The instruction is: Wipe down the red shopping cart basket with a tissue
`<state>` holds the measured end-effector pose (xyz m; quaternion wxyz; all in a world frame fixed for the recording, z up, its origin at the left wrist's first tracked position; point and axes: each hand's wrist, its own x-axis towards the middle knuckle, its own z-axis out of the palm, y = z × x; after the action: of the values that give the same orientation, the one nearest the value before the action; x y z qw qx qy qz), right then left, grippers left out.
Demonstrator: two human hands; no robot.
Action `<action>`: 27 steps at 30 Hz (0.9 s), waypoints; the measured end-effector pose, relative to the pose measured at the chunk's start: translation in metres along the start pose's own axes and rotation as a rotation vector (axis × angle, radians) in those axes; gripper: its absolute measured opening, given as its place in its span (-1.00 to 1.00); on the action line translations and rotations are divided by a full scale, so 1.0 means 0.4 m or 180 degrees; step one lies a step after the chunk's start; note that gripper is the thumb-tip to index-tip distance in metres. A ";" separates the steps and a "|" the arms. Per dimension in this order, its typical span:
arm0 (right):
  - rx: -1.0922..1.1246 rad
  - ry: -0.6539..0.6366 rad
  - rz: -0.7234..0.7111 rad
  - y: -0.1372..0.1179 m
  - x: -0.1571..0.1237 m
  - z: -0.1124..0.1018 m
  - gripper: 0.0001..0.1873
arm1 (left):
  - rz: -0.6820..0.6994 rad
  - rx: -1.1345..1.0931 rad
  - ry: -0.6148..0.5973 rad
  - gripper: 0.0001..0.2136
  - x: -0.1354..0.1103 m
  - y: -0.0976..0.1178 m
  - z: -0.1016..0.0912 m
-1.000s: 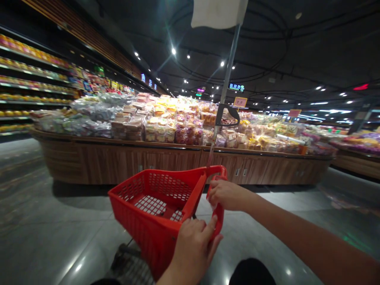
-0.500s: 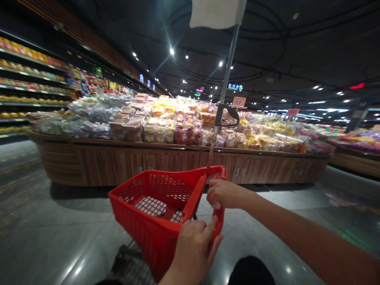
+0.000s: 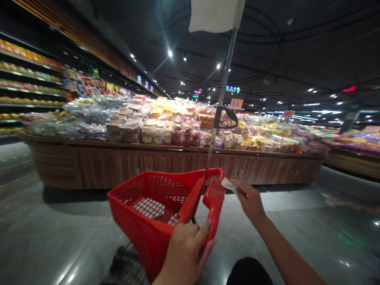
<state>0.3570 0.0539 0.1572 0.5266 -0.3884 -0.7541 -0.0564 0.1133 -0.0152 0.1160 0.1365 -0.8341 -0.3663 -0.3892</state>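
Observation:
A red plastic shopping cart (image 3: 133, 225) stands in front of me, its basket holding nothing that I can see. My left hand (image 3: 188, 245) is closed on the near end of the cart's red handle (image 3: 215, 194), index finger stretched along it and thumb on the outer side. To the right of the handle, my right hand (image 3: 249, 200) pinches a crumpled white tissue (image 3: 229, 185) just off the handle's far corner. From the cart rises a grey pole (image 3: 226, 79) with a dark loop-shaped piece (image 3: 227, 117) partway up and a white panel (image 3: 215, 15) on top.
Across the aisle runs a long wooden display counter (image 3: 169, 162) piled with packaged goods (image 3: 157, 128). Stocked shelves (image 3: 26, 83) line the left side, and another display (image 3: 356, 152) stands at the right. Grey shiny floor (image 3: 285, 229) lies around the cart.
My right hand has moved off the handle to the right, taking the tissue with it and uncovering the handle's far part. My left hand keeps its hold on the cart.

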 end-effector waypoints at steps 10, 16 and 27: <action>-0.0169 -0.0586 -0.0762 -0.018 -0.091 0.071 -0.44 | 0.0094 -0.0139 -0.0246 -0.62 -0.037 -0.051 -0.041; 0.0043 -0.0215 -0.0423 -0.086 -0.110 0.106 -0.47 | -0.0086 -0.0049 -0.0306 -0.63 -0.038 -0.048 -0.084; 0.0293 0.0377 0.0117 -0.074 -0.111 0.155 -0.57 | -0.1218 0.0491 -0.1618 -0.62 0.057 0.042 -0.080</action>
<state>0.2978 0.0405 0.1023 0.5885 -0.3735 -0.7162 -0.0349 0.1175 -0.0317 0.1554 0.0279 -0.8079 -0.5671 -0.1582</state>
